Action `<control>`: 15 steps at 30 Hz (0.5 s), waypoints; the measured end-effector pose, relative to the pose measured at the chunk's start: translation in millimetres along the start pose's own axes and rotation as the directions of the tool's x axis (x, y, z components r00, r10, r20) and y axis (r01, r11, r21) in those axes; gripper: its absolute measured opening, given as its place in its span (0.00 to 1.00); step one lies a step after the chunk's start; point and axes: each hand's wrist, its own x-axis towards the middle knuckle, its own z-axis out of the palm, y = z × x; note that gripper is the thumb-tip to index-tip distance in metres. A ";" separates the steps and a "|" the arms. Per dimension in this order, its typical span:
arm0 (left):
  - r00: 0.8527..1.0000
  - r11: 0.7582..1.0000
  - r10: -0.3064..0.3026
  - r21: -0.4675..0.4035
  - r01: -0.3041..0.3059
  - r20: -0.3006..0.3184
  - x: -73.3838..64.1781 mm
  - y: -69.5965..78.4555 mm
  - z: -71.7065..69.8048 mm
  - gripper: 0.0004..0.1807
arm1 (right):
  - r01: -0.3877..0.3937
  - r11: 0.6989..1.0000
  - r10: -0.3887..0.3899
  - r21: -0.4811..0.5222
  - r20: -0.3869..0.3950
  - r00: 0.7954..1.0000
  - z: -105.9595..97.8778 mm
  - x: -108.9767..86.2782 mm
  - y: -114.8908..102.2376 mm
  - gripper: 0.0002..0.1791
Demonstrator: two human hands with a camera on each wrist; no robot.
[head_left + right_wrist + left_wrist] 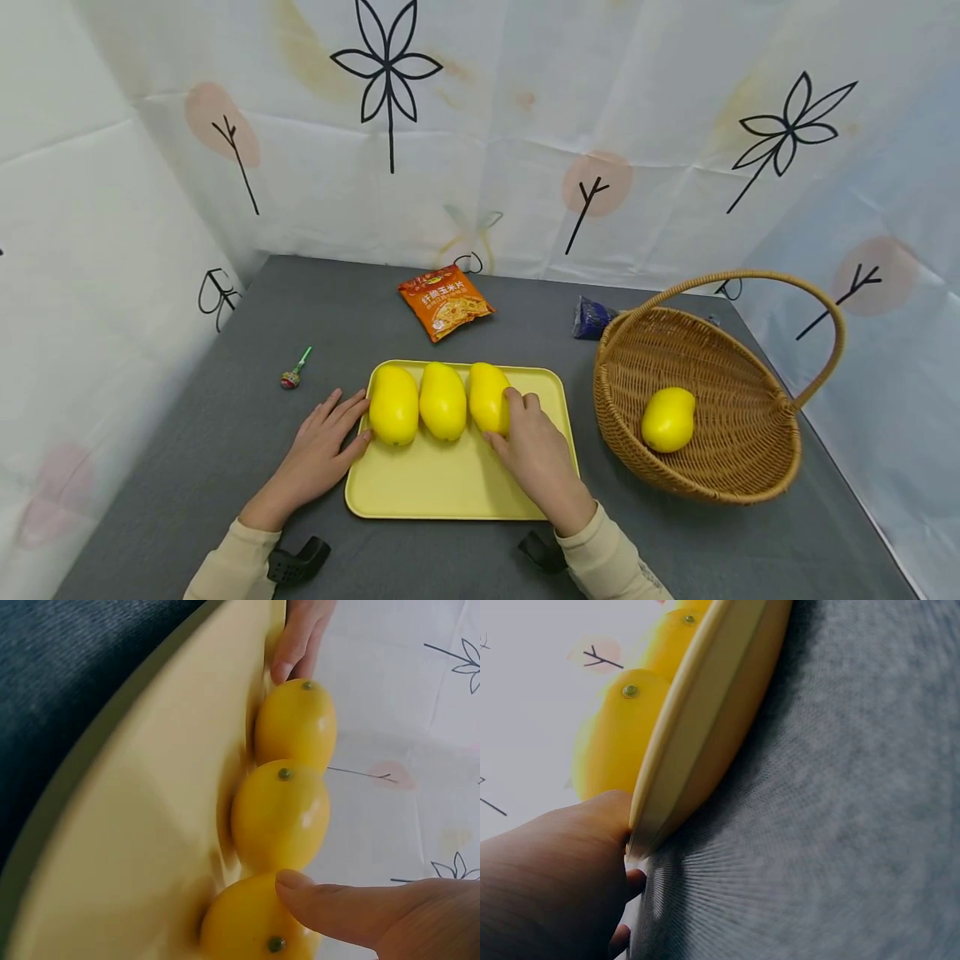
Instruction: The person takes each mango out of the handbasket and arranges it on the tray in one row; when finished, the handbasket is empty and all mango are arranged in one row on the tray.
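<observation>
Three yellow mangoes stand side by side along the far part of a pale yellow tray [442,487]: a left one [393,404], a middle one [443,402] and a right one [486,393]. My right hand [542,454] grips the right mango, thumb on its near left side and fingers over its right side. In the right wrist view the thumb [352,909] presses against its skin. With fingers spread fairly straight, my left hand [318,450] rests at the tray's left rim beside the left mango. Another mango [668,419] lies inside a wicker basket [731,458] to the right.
An orange snack bag [447,304] lies behind the tray. A lollipop [291,378] with a green stick is at the left. Behind the basket's left edge sits a dark blue packet [591,318], partly hidden. The basket's tall handle [838,333] arches upward. Patterned cloth walls border the grey table.
</observation>
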 end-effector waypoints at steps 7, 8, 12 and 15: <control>1.000 1.000 0.003 -0.005 -0.003 -0.004 -0.6 1.0 -1.2 0.29 | 0.009 1.000 -0.009 0.000 -0.011 1.000 0.4 0.1 -1.8 0.35; 1.000 1.000 0.004 -0.005 -0.004 -0.005 -0.6 1.1 -1.3 0.29 | 0.007 1.000 -0.007 0.000 -0.009 1.000 0.2 0.0 -1.9 0.35; 1.000 1.000 0.002 -0.001 -0.002 -0.008 -0.5 1.3 -1.3 0.29 | -0.008 1.000 0.008 0.005 0.008 1.000 -3.2 -0.9 -2.7 0.36; 1.000 1.000 0.000 0.004 0.000 -0.008 -0.2 1.3 -1.1 0.29 | -0.038 0.999 0.038 0.001 0.024 0.999 -11.5 -3.3 -4.0 0.37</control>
